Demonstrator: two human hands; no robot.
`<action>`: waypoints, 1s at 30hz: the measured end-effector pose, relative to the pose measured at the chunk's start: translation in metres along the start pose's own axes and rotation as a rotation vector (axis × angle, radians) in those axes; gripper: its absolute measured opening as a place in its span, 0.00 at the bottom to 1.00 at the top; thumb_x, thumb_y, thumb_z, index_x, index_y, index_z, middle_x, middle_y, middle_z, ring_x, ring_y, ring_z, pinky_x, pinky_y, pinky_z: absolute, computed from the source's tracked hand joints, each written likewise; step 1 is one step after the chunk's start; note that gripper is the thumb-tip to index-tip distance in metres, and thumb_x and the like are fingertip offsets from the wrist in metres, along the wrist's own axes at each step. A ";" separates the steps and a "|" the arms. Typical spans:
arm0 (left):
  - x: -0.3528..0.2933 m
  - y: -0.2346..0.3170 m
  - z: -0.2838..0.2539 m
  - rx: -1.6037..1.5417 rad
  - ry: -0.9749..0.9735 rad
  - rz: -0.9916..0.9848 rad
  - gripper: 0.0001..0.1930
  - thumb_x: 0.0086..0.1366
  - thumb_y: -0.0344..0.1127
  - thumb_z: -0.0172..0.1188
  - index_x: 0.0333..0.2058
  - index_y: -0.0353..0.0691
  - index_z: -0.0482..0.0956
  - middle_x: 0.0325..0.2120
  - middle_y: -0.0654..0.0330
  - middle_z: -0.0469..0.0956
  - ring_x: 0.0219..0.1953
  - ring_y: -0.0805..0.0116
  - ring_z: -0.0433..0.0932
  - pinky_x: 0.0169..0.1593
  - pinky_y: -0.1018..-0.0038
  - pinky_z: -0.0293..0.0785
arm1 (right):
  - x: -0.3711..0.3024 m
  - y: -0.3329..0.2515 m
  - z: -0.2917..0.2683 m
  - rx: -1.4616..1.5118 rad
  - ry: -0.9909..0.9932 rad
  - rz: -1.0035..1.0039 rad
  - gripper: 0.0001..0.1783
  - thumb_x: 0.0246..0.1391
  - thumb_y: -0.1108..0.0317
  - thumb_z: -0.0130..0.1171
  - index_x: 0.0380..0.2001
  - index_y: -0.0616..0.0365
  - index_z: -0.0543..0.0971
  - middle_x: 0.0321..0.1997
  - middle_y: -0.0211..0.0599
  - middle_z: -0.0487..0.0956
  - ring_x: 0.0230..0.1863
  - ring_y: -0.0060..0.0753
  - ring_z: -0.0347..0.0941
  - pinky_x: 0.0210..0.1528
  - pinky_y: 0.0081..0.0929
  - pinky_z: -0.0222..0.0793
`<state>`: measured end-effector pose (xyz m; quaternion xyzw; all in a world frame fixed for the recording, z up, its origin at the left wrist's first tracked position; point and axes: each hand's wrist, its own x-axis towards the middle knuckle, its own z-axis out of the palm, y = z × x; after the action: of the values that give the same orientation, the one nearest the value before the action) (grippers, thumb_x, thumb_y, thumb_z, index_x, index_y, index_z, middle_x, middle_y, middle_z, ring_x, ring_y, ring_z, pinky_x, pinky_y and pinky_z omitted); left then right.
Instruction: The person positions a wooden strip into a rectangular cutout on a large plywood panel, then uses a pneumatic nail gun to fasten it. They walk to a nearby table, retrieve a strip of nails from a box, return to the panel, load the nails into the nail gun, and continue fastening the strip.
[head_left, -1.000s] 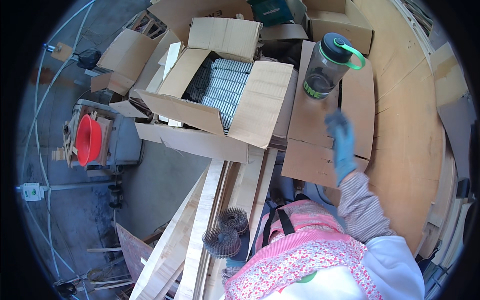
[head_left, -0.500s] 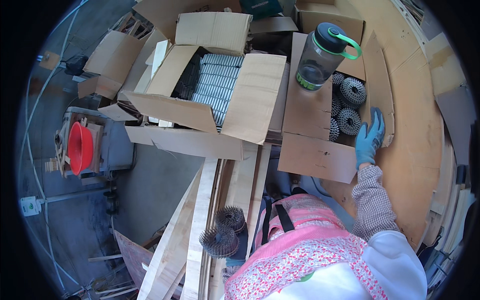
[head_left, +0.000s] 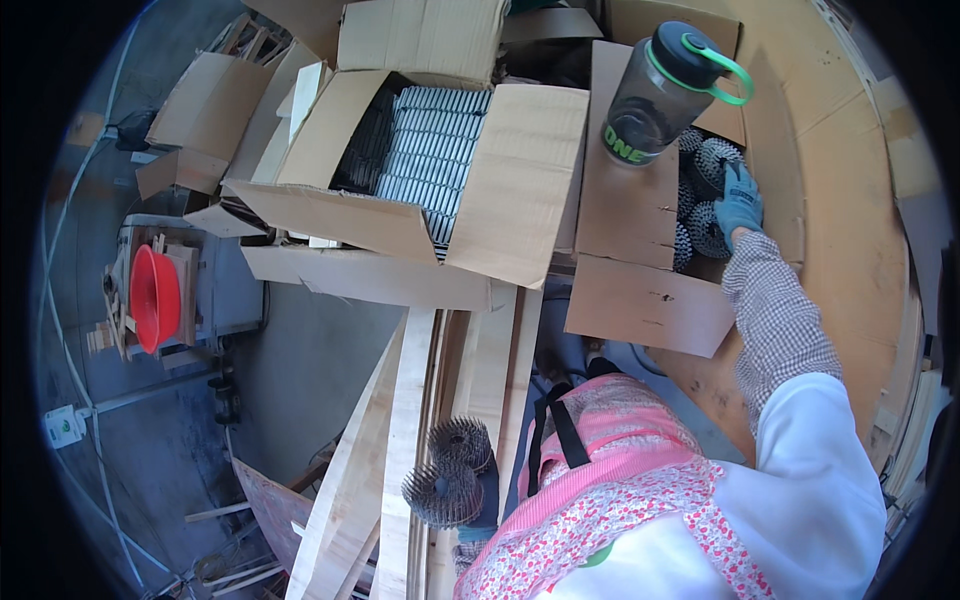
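The gloved right hand [head_left: 740,203] lay inside the open carton [head_left: 650,300], fingers curled over a nail coil [head_left: 706,232] beneath them, where a full, even grasp would seemingly lift it cleanest.

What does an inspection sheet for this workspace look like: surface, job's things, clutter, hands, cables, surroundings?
Surface: wooden platform carrying opened cardboard boxes; long boards lean below it.
Job's things: coils of nails in the right-hand box; two more nail coils held low beside the boards.
Clutter: larger box filled with strips of nails; clear bottle with green-looped lid standing on a box flap.
Hands: right hand, in a blue glove, reaches into the right-hand box onto the coils; left hand is mostly hidden behind the two low coils.
Cables: thin cables run across the floor at left.
Surroundings: red bowl-shaped thing on a grey stand; concrete floor.
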<state>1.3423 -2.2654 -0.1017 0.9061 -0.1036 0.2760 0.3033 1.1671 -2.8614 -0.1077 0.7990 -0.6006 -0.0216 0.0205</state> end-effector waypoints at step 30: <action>-0.003 -0.022 -0.018 -0.126 -0.117 -0.053 0.20 0.42 0.37 0.68 0.34 0.33 0.75 0.29 0.55 0.77 0.31 0.65 0.75 0.37 0.71 0.72 | -0.298 -0.065 -0.075 1.017 -0.091 -0.048 0.26 0.30 0.63 0.71 0.32 0.67 0.72 0.44 0.41 0.63 0.43 0.37 0.64 0.43 0.26 0.67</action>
<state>1.3397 -2.2364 -0.1023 0.9024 -0.1142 0.2073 0.3602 1.1514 -2.5563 -0.0342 0.7196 -0.5171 0.2381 -0.3975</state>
